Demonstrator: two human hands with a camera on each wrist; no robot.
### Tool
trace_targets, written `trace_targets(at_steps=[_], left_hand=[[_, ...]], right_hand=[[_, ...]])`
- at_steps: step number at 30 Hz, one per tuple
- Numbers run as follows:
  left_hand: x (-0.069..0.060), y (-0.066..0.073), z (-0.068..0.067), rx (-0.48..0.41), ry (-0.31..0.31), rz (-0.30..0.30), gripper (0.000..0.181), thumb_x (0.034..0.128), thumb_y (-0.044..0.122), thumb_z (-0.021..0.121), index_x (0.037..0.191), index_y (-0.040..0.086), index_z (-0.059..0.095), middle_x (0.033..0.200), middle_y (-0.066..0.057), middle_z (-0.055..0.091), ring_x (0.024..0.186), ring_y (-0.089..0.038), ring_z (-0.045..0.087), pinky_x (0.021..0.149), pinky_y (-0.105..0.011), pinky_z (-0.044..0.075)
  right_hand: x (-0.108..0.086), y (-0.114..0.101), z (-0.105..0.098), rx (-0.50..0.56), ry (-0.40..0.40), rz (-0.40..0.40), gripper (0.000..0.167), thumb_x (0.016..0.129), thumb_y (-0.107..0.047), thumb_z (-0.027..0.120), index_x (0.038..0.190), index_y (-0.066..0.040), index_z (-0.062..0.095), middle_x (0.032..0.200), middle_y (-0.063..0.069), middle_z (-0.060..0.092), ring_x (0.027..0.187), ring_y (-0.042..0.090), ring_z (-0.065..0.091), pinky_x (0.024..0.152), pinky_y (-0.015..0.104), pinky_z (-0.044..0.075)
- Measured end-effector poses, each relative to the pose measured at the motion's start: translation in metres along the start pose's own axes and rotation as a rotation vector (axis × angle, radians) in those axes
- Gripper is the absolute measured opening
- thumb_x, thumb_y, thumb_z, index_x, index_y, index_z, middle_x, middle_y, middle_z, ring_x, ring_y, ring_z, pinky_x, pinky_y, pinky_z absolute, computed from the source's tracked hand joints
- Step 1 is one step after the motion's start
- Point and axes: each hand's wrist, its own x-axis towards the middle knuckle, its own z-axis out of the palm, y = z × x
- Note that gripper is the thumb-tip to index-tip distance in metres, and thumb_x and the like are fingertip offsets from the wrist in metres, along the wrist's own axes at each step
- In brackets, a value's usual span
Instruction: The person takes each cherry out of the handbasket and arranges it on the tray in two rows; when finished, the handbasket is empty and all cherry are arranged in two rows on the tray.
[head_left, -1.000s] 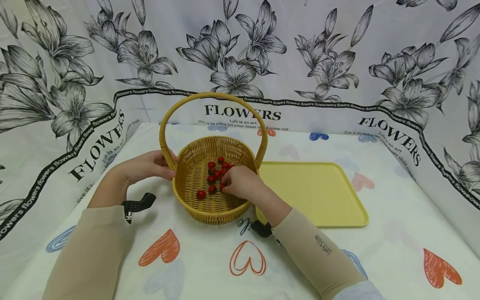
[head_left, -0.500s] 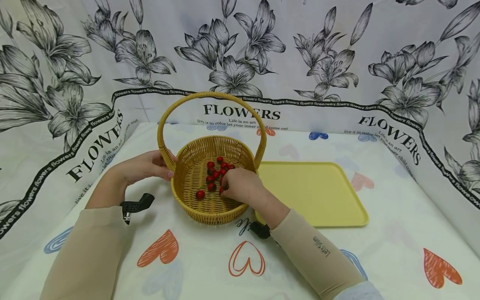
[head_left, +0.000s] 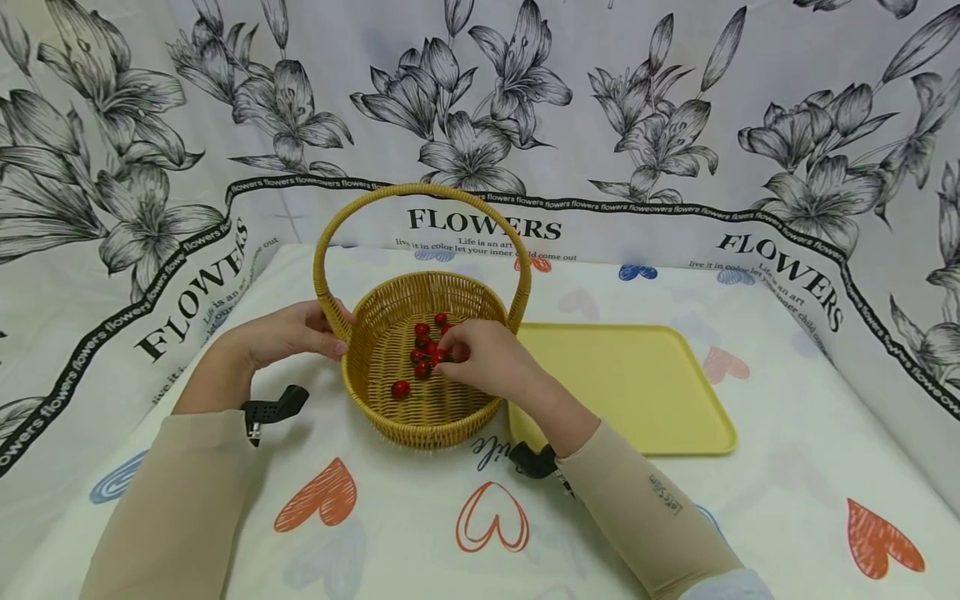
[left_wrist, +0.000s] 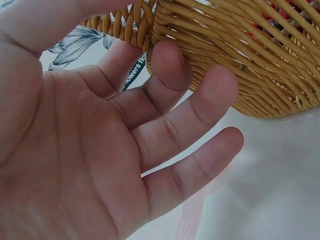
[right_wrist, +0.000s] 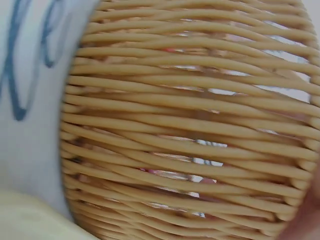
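A round yellow wicker basket [head_left: 423,435] with a tall arched handle stands on the cloth, its floor bearing several small red round fruits [head_left: 401,389], cherry-like in look. Thumb and index finger of my left hand [head_left: 288,333] grip the basket's left side at the handle base; in the left wrist view the other fingers of this left hand [left_wrist: 100,145] spread loosely beside the weave. Over the basket's right rim reaches my right hand [head_left: 487,358], fingers curled, pinching a red fruit [head_left: 438,357] above the cluster. In the right wrist view the basket wall [right_wrist: 190,120] hides most of this hand.
To the basket's right lies a flat yellow tray [head_left: 622,383] with a low rim, close against the basket. A white cloth [head_left: 405,533] printed with hearts covers the table. Behind it hangs a flower-printed curtain [head_left: 585,125].
My right hand has risen a little from the basket floor, and red now shows between its fingers. The left hand keeps its hold on the basket, which has barely shifted.
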Motion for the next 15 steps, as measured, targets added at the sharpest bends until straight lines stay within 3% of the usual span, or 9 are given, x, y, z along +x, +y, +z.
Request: trace_targets(at_steps=[15], left_hand=[[0.001, -0.002, 0.000, -0.034, -0.010, 0.007, 0.039, 0.0895, 0.002, 0.073, 0.122, -0.002, 0.053, 0.110, -0.011, 0.068, 0.103, -0.025, 0.064, 0.093, -0.034, 0.051]], right_hand=[[-0.018, -0.004, -0.052, 0.164, 0.077, 0.099, 0.024, 0.093, -0.029, 0.078, 0.113, -0.015, 0.074, 0.091, 0.000, 0.062, 0.082, 0.021, 0.057, 0.065, 0.034, 0.047]])
